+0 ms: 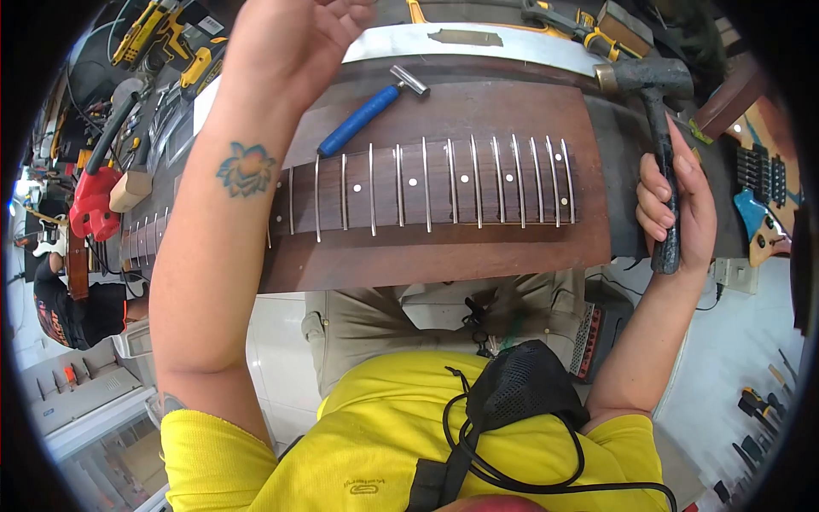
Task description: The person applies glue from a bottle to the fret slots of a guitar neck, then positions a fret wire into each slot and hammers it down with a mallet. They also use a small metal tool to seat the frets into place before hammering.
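A hammer (661,128) with a dark handle stands nearly upright in my right hand (674,200), its head at the top. My left hand (328,26) is raised at the top edge, partly cut off, its fingers curled; what they hold, if anything, is not visible. Below my left forearm, a fretboard (435,183) with metal frets and white dots lies across a brown board (512,252). Several frets stick out past its edges. A blue-handled tool (363,118) with a metal head rests just behind the fretboard, touching neither hand.
Yellow-black power tools (149,38) and a red tool (95,200) lie at the left. A long white strip (401,43) crosses the back. A guitar body (768,179) is at the far right. Another person in black (81,307) is at the far left.
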The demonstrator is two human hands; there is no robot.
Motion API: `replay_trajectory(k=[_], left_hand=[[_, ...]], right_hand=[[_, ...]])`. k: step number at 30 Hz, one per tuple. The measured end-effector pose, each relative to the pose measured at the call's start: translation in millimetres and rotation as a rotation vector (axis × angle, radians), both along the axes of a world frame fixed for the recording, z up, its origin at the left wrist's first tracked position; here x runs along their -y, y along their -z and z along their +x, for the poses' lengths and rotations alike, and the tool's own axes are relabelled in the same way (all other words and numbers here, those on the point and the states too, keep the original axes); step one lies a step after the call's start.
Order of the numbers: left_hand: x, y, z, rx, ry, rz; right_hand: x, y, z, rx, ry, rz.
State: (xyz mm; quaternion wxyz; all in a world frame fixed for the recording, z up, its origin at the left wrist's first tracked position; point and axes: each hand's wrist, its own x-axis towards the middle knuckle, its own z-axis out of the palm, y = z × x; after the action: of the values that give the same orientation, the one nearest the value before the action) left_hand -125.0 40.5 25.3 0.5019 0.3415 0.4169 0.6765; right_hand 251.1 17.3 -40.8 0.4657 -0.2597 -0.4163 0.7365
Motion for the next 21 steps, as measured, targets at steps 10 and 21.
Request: replay_trajectory(k=[10,21], left_hand=[[86,-3,-73,-0.003,-0.002,0.073],[98,7,-174,-1.274,-0.268,-0.157]], right_hand=[[2,-2,-5,0.001,0.017,0.011],[1,0,-3,0.001,0.056,0.003]])
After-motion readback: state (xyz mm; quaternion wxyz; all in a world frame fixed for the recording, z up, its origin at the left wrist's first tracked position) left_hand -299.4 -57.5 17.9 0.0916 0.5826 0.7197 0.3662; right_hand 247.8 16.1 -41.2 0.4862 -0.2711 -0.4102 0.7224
